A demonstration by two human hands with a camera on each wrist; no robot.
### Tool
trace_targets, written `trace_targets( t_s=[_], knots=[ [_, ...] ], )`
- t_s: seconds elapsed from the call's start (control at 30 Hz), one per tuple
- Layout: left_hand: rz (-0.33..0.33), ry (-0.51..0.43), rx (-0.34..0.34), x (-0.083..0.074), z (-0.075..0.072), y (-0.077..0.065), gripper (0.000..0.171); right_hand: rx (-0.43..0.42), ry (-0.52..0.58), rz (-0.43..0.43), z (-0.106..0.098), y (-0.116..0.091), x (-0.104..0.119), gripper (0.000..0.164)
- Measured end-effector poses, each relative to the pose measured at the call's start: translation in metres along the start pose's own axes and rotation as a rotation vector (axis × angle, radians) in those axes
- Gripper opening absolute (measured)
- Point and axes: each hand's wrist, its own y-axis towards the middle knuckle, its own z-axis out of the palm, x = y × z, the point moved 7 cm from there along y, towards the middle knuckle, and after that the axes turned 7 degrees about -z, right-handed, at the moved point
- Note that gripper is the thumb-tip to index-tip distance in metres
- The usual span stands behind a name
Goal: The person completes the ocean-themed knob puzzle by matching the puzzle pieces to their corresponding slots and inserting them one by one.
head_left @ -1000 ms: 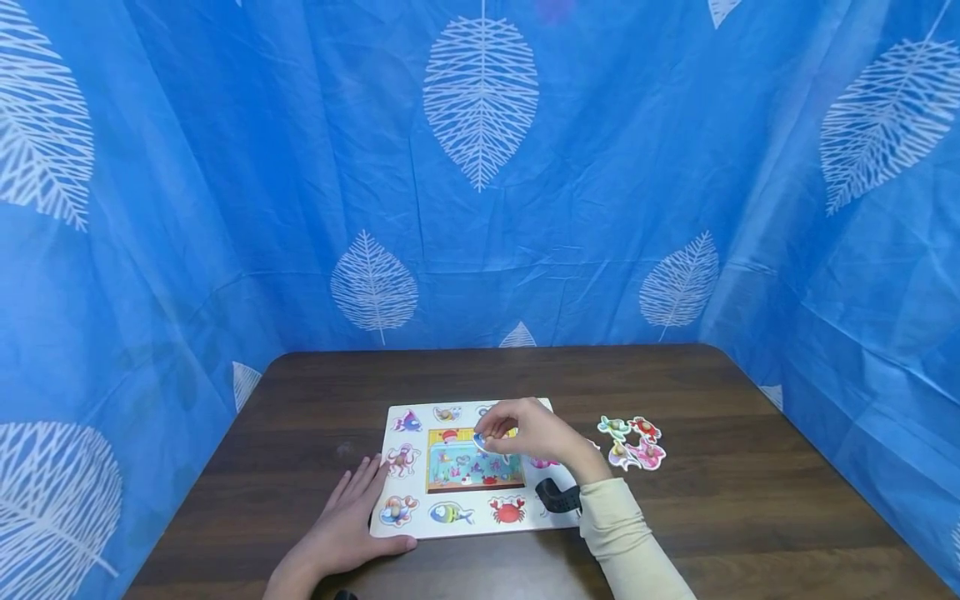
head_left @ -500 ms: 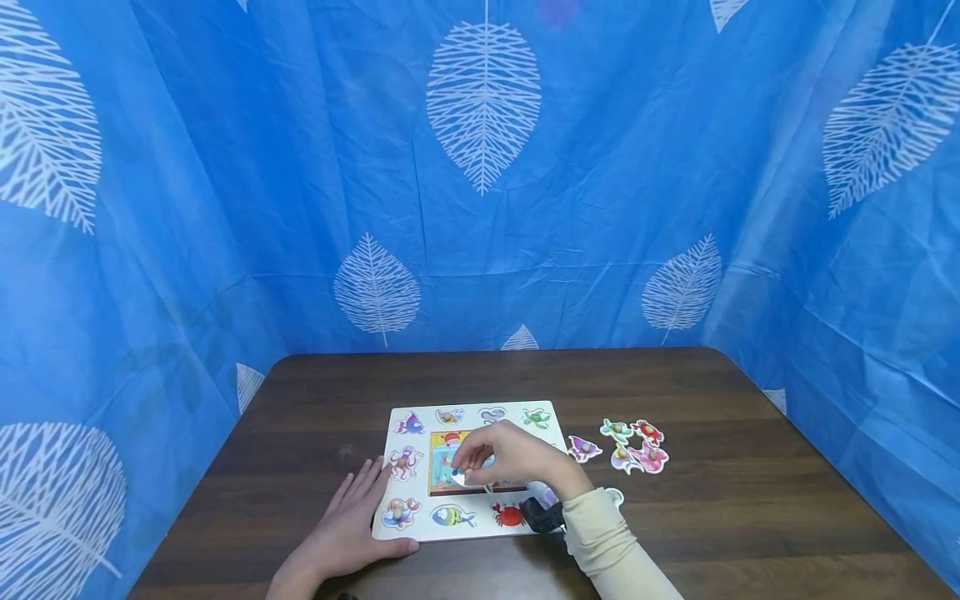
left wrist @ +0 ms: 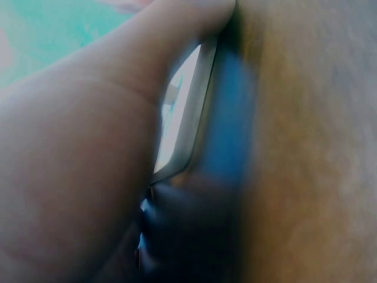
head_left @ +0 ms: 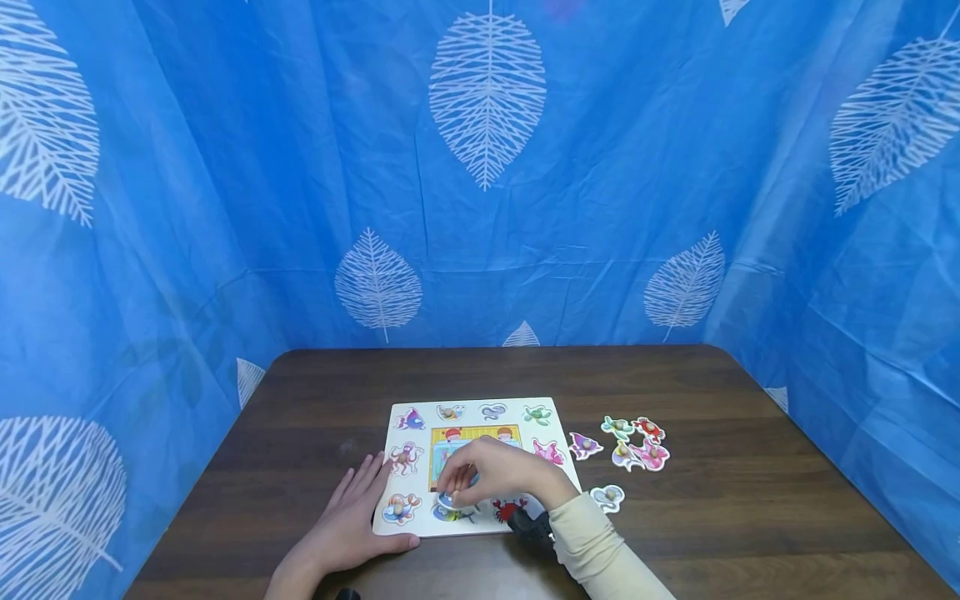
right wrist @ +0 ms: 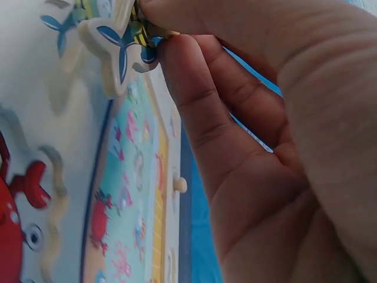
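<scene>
My right hand (head_left: pixel 495 471) pinches a fish puzzle piece (head_left: pixel 446 501) over the front middle of a white peg puzzle board (head_left: pixel 516 410). In the right wrist view, the piece's white, blue-lined tail (right wrist: pixel 112 50) shows, with yellow and black stripes at the fingertips. It is tilted close over a printed striped fish in a recess (head_left: pixel 462 516). My left hand (head_left: pixel 341 529) lies with fingers straight along the board's left edge, the thumb at the front corner. The left wrist view shows the board's edge (left wrist: pixel 200 106) past blurred skin.
To the right of the board lie loose pieces: a purple fish (head_left: pixel 584 446), a grey one (head_left: pixel 607 497), a turtle (head_left: pixel 617 428), a red crab (head_left: pixel 649 430), a pink starfish (head_left: pixel 652 454) and a yellowish fish (head_left: pixel 626 456). An octopus piece (head_left: pixel 406 459) sits in the board.
My right hand has carried the fish piece left and toward me, from over the central aquarium picture to the front row. The left hand has stayed in place.
</scene>
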Motion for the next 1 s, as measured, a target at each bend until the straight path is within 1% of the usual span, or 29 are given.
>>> trace_targets(
  t_s=[0.3,0.43,0.83,1.0],
  knots=[
    [-0.001,0.001,-0.003,-0.001,-0.001,0.001,0.127,0.038,-0.024,-0.04,0.011,0.005,0.003,0.017],
    [0.002,0.002,-0.004,-0.001,-0.001,0.001,0.127,0.052,-0.043,-0.043,0.015,0.005,0.003,0.018],
    [0.036,0.005,-0.027,-0.002,-0.002,-0.001,0.125,0.041,-0.068,-0.04,0.017,0.006,0.005,0.018],
    [0.029,0.005,-0.022,-0.001,0.0,0.0,0.126,0.041,-0.077,-0.031,0.018,0.007,0.004,0.018]
  ],
)
